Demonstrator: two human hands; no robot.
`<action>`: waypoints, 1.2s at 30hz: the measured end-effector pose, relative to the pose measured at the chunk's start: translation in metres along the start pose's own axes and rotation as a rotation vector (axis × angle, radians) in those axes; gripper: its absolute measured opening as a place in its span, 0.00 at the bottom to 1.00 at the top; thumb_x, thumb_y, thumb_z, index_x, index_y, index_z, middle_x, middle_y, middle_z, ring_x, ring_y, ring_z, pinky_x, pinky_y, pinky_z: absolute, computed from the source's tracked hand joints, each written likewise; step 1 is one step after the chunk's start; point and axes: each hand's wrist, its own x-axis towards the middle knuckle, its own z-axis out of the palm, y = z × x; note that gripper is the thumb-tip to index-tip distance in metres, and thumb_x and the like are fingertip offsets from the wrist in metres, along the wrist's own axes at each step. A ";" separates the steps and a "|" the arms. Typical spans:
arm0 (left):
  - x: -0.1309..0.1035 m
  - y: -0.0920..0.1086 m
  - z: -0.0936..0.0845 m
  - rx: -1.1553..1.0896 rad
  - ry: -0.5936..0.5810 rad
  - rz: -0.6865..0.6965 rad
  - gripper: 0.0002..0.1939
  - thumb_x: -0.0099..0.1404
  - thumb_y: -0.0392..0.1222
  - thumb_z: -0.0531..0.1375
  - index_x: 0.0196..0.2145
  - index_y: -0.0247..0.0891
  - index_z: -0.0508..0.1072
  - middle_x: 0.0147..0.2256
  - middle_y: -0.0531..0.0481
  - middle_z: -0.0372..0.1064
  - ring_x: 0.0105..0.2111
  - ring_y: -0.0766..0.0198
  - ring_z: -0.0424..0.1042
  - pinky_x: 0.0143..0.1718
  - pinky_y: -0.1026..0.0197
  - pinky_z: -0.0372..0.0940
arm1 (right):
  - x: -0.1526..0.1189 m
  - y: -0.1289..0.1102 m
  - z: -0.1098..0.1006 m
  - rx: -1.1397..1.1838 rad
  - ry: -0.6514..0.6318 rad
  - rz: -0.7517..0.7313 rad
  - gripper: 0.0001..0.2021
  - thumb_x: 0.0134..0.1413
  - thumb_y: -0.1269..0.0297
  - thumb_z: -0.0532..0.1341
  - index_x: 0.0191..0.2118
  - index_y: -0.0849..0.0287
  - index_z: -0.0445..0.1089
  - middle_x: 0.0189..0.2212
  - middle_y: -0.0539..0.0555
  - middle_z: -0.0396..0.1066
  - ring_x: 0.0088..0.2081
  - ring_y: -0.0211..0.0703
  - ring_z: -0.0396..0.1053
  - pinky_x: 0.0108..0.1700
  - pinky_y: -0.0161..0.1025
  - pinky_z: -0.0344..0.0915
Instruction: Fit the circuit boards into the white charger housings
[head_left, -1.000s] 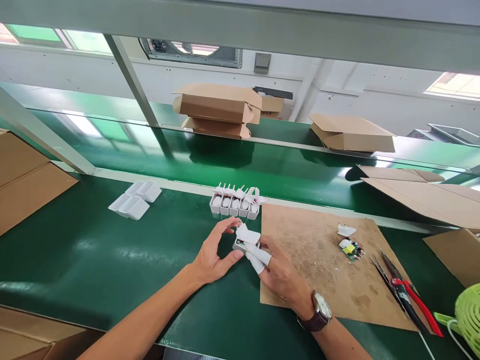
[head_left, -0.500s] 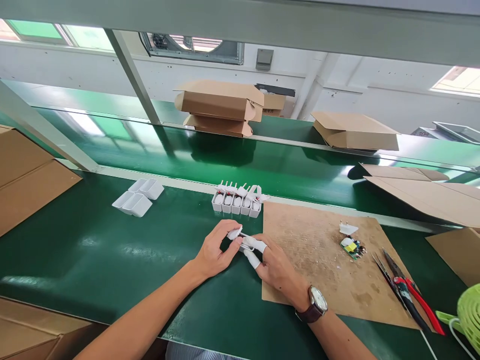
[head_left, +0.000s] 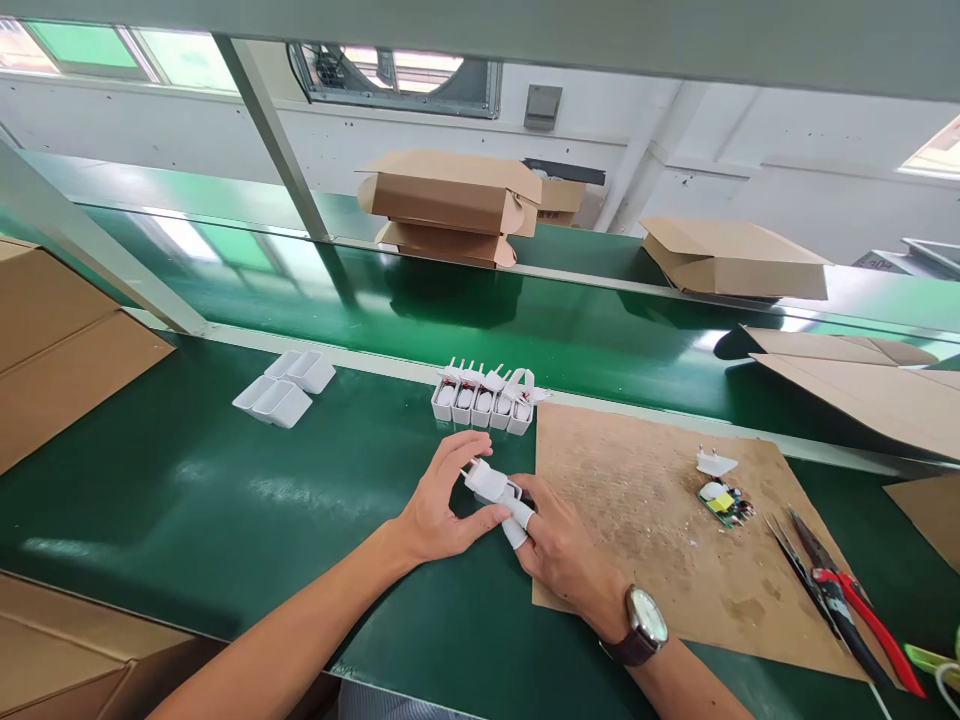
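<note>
In front of me is a white plug charger, its two pins pointing to the left. My right hand grips its lower end, with white covers on the thumb and a finger. The thumb of my left hand presses on the charger's near side, while its curved fingers arch over the pin end, their tips close to it. Just beyond stands a row of several white charger housings with parts and plug tops in them. A bare circuit board and a white plug top lie to the right.
Brown cardboard covers the bench at right, with tweezers and red-handled pliers on it. Several white housings sit at left. Cartons rest on the far ledge, and another carton is at far left.
The charger has turned so that its plug face and pins show. My left fingers have lifted from the plug end, and the thumb stays against it. The view has shifted slightly.
</note>
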 end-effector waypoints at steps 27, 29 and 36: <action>0.005 0.000 -0.002 0.022 -0.085 -0.086 0.19 0.65 0.46 0.70 0.48 0.41 0.69 0.42 0.45 0.72 0.43 0.56 0.74 0.44 0.52 0.72 | 0.006 -0.005 -0.009 0.126 -0.019 0.234 0.21 0.67 0.69 0.58 0.63 0.55 0.62 0.47 0.60 0.77 0.40 0.52 0.78 0.39 0.48 0.79; 0.004 -0.001 -0.002 0.011 -0.096 -0.104 0.19 0.64 0.46 0.70 0.48 0.41 0.69 0.43 0.45 0.72 0.43 0.56 0.74 0.44 0.52 0.72 | 0.006 -0.005 -0.008 0.111 -0.036 0.224 0.20 0.66 0.70 0.58 0.62 0.55 0.64 0.47 0.60 0.76 0.40 0.53 0.78 0.39 0.47 0.78; 0.001 -0.003 0.000 -0.008 -0.090 -0.158 0.20 0.64 0.47 0.70 0.48 0.42 0.69 0.43 0.46 0.71 0.42 0.57 0.74 0.41 0.55 0.72 | 0.004 -0.006 -0.011 -0.015 -0.082 0.101 0.23 0.68 0.72 0.52 0.66 0.56 0.59 0.50 0.63 0.74 0.44 0.54 0.77 0.38 0.47 0.78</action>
